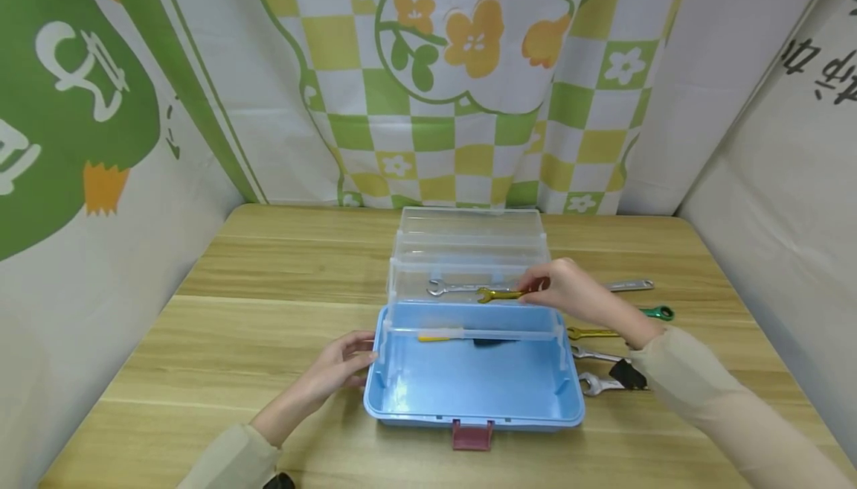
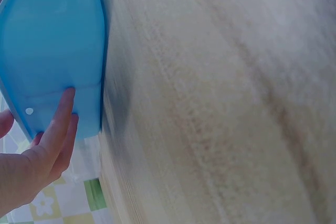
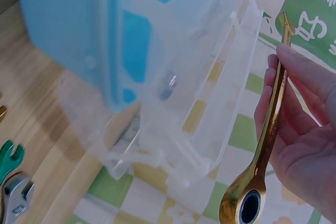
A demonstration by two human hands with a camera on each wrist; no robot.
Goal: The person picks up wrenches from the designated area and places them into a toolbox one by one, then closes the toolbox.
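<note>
A light-blue toolbox [image 1: 469, 392] stands on the table, its clear lid [image 1: 472, 247] swung up and back. At its left end my left hand [image 1: 341, 362] touches the outer wall with extended fingers, the thumb by the rim. In my right hand [image 1: 562, 292] is a gold ratcheting combination wrench [image 3: 273, 119], pinched by the shank between thumb and fingers. It is above the box's back edge, in front of the lid. Inside the box lie a yellow piece [image 1: 435, 338] and a dark piece [image 1: 492, 342], both partly covered by a clear lid strip.
Right of the box lie a green wrench [image 1: 661, 312], another gold wrench [image 1: 592, 333], a silver wrench [image 1: 596, 355] and a larger silver wrench [image 1: 599, 385] beside a black piece [image 1: 628, 375]. A silver wrench [image 1: 442, 288] shows through the lid. Patterned cloth [image 1: 455, 139] hangs behind the table.
</note>
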